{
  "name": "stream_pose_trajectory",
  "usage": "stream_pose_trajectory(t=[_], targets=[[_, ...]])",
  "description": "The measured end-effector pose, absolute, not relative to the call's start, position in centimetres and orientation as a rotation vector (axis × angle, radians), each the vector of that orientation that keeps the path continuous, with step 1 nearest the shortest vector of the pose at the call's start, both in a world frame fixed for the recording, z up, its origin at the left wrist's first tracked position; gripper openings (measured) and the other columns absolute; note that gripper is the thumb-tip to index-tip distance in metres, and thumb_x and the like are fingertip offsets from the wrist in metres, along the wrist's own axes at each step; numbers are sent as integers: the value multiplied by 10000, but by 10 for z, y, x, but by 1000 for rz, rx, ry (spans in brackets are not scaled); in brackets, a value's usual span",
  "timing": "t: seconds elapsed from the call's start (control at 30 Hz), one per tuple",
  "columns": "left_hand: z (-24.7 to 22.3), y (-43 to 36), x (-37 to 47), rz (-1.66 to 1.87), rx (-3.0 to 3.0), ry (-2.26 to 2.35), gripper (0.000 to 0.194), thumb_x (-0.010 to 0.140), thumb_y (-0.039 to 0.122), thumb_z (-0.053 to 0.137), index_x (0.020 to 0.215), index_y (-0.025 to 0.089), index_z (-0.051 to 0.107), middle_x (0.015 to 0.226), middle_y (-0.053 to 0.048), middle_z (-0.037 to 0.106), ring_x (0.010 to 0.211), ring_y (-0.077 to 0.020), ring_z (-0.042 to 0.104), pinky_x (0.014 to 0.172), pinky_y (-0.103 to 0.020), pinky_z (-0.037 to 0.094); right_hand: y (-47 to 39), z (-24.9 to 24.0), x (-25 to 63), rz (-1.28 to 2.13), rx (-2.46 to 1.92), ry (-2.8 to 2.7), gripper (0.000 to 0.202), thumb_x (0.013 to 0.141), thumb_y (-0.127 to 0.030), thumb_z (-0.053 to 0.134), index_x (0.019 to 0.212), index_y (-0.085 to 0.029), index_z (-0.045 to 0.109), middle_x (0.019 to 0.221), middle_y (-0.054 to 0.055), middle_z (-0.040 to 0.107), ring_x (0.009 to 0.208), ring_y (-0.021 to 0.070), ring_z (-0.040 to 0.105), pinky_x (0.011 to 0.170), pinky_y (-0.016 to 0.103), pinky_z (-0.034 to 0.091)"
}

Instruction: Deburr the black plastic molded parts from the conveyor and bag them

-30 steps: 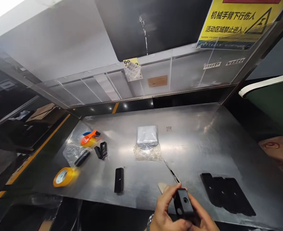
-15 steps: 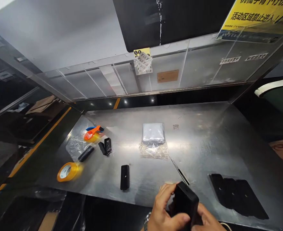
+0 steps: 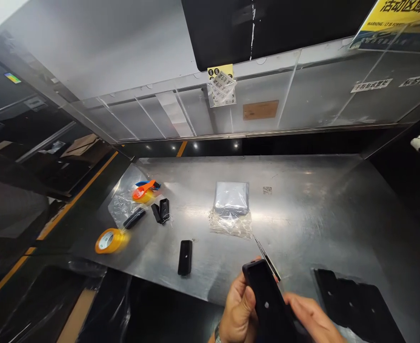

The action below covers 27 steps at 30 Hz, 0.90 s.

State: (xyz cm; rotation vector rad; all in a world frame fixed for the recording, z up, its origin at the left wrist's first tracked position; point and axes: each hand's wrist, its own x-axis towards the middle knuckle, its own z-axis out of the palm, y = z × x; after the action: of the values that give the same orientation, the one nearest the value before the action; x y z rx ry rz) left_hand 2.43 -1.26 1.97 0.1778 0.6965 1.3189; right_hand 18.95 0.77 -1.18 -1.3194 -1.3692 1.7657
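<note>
My left hand (image 3: 236, 307) is wrapped round an open black rectangular case (image 3: 269, 297), its thumb over the near rim. The hollow inside of the case faces me and a small pale spot shows on its floor. My right hand (image 3: 313, 317) is closed at the case's right edge, with the lower end running out of the picture. Just beyond the case lie tweezers (image 3: 267, 259). A similar black case (image 3: 185, 257) rests on the metal table to the left. Several more black pieces (image 3: 353, 302) lie side by side at the right.
A clear bag with a pale grey item (image 3: 231, 200) is mid-table. On the left are yellow tape (image 3: 112, 240), an orange tape dispenser (image 3: 145, 190), a black cylinder (image 3: 134, 218) and small black parts (image 3: 163, 210). A transparent panel (image 3: 142, 114) stands along the back.
The black case has turned in my hands, so its hollow inside now faces me. My right hand has come round to its right edge. The view has shifted slightly to the left.
</note>
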Motion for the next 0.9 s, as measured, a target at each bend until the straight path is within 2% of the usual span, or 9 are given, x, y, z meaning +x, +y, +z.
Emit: stream_pose_trajectory(t=[0.07, 0.13, 0.2, 0.3, 0.43, 0.57, 0.7, 0.77, 0.9], targets=[[18, -14, 27, 1351, 157, 697, 522, 698, 428, 730, 1166, 231, 611, 1031, -72, 706, 897, -179, 656, 756, -259, 489, 22, 5, 189, 1666, -1393, -1282, 472, 869, -569, 421, 988, -210, 703, 902, 97, 731, 830, 244, 677, 750, 357, 562], [15, -16, 31, 1352, 167, 692, 505, 712, 413, 721, 1174, 242, 610, 1048, -74, 702, 937, -194, 647, 807, -286, 483, 33, 18, 184, 1615, -1424, -1267, 483, 881, -540, 427, 1197, -216, 597, 1136, 109, 675, 1044, 257, 624, 892, 387, 516], [11, -19, 36, 1336, 180, 677, 505, 709, 414, 722, 1175, 255, 612, 1083, -77, 692, 1020, -227, 622, 913, -346, 446, 39, 27, 176, 1643, -1408, -1360, 555, 869, -531, 457, 1312, -199, 499, 1226, 119, 630, 1146, 261, 569, 980, 407, 458], [6, -23, 43, 1349, 214, 678, 517, 696, 423, 729, 1175, 266, 614, 1181, -79, 654, 1188, -274, 521, 1044, -413, 337, 43, 31, 164, 1691, -1383, -1531, 546, 867, -511, 462, 1270, -154, 553, 1184, 135, 658, 1129, 269, 585, 1010, 413, 428], [1, -28, 50, 1425, 258, 788, 540, 678, 421, 744, 1174, 250, 619, 1300, -78, 581, 1296, -287, 410, 1116, -401, 233, 42, 30, 157, 1652, -1359, -1610, 481, 879, -451, 425, 1172, -137, 642, 1140, 142, 681, 1073, 282, 621, 973, 426, 457], [1, -33, 51, 1444, 222, 806, 526, 691, 413, 734, 1170, 226, 622, 1264, -90, 606, 1281, -298, 428, 1116, -420, 234, 36, 29, 161, 1693, -1283, -1609, 443, 859, -314, 437, 1225, -131, 606, 1201, 130, 649, 1160, 275, 565, 1019, 437, 412], [3, -37, 48, 1399, 161, 768, 524, 711, 397, 723, 1193, 232, 601, 1200, -94, 642, 1233, -298, 481, 1093, -445, 266, 32, 31, 166, 1828, -1176, -1510, 451, 803, -205, 496, 1243, -189, 595, 1271, 82, 606, 1223, 261, 507, 1071, 439, 345], [4, -37, 47, 1403, 176, 773, 516, 719, 389, 719, 1195, 230, 599, 1210, -92, 637, 1241, -290, 472, 1099, -434, 255, 31, 33, 166, 1865, -1164, -1441, 419, 817, -229, 514, 1225, -203, 610, 1262, 82, 613, 1206, 271, 523, 1067, 453, 346], [7, -37, 48, 1430, 180, 777, 464, 720, 353, 727, 1159, 243, 625, 1244, -70, 623, 1235, -257, 482, 1106, -383, 248, 30, 33, 165, 1841, -1188, -1426, 398, 871, -372, 522, 1221, -205, 612, 1243, 105, 624, 1178, 298, 544, 1059, 489, 348]])
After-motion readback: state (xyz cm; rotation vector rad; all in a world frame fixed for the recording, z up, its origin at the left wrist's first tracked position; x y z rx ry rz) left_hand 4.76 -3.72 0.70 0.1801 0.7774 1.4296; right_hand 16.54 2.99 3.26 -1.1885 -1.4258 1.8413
